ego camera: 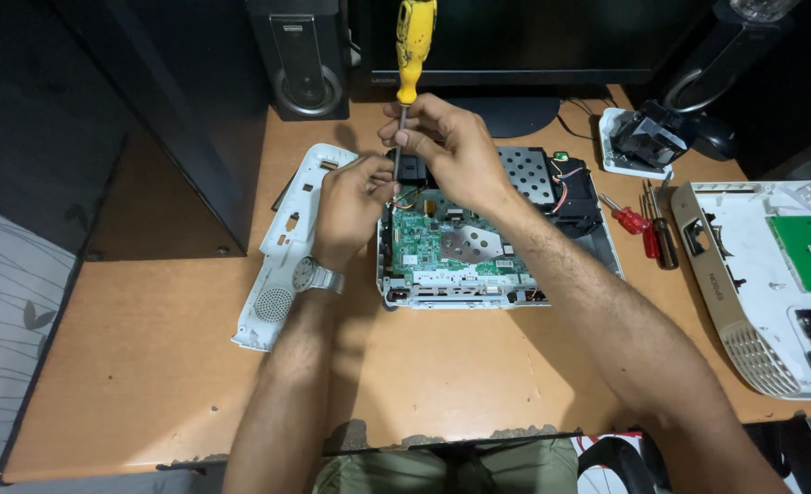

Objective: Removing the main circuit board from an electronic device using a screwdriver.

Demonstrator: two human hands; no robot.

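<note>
An opened white device (478, 247) lies on the wooden desk (149, 366), its green circuit board (442, 242) and perforated metal plate exposed. My right hand (446, 146) grips the shaft of a yellow-handled screwdriver (413, 46) held upright over the device's back left corner. My left hand (355, 201), with a metal wristwatch, rests at the same corner, fingers pinched near the screwdriver tip and some thin wires. The tip itself is hidden by my fingers.
A white side panel (282, 247) lies left of the device. A larger white cover with a green board (771, 274) sits at the right. Red-handled screwdrivers (643, 224) lie between them. A speaker (300, 55), monitor stand (510, 114) and small black part (648, 137) stand behind.
</note>
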